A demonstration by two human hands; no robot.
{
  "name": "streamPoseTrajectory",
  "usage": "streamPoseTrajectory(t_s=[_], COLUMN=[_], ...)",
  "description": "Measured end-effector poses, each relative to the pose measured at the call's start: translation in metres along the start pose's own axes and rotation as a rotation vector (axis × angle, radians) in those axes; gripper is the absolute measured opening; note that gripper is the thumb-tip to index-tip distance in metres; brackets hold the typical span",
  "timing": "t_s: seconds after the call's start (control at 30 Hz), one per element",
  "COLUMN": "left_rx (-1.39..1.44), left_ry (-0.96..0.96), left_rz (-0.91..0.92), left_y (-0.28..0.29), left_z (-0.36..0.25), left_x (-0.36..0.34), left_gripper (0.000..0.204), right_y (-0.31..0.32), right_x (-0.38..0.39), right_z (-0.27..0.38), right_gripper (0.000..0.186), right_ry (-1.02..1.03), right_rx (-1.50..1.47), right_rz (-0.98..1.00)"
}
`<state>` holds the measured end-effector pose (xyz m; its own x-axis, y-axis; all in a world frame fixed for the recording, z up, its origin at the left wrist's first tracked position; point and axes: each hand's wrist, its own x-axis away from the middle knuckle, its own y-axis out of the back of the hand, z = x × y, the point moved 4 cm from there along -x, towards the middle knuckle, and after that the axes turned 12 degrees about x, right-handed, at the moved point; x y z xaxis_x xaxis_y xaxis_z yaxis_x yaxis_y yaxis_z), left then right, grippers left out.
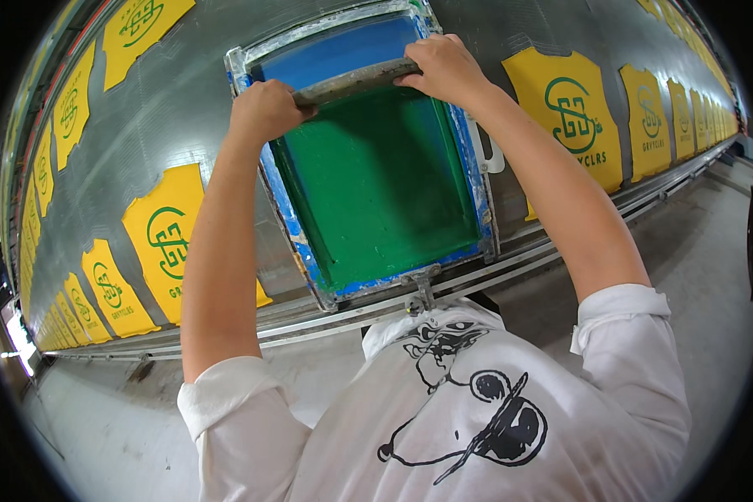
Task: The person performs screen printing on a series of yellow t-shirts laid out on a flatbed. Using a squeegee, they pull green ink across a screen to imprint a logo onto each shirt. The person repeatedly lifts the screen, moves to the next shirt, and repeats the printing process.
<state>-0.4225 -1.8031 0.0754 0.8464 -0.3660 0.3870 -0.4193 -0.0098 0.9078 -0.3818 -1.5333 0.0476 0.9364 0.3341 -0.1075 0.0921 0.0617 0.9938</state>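
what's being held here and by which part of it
A worn squeegee bar, by its two ends: left grip on one, right grip on the other.

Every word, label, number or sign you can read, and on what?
Wording isn't copied out here, only where it stands:
Yellow piece right of the screen frame: green emblem, green capitals below.
Yellow piece left of it: matching emblem; lettering partly behind the left forearm.
White plate at the frame's right edge: dark marking, partly hidden.
Farthest yellow pieces: too small to read.
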Motion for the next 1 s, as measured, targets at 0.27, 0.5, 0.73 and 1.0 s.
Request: streamPoseTrajectory(t_s=[0.27,0.5,0.73,1.0], left_rx=[0.045,0.017,0.034,0.141], left_ry=[0.033,-0.024,0.032,0.133], left_rz=[0.014,-0.046,-0.001,0.005], left_y=[0.002,0.001,-0.024,-0.067], left_z=[-0.001,-0.002,-0.022,-0.059], left_x=[-0.006,0.002,0.054,0.147], left_gripper=[0.057,0.055,0.053,0.034], right_y=[-0.007,0.000,0.006,0.006], right_x=[-0.007,-0.001,0.051,0.147], right_z=[-0.003,0.002,0.022,0.054], right_gripper=[0.044,0.032,0.031,0.025], right_ry=[0.017,0.037,0.080,0.064], right_rx=[0.047,-0.002,-0.070,-0.147], right_rz=[-0.021,-0.102,-0.107,-0.150])
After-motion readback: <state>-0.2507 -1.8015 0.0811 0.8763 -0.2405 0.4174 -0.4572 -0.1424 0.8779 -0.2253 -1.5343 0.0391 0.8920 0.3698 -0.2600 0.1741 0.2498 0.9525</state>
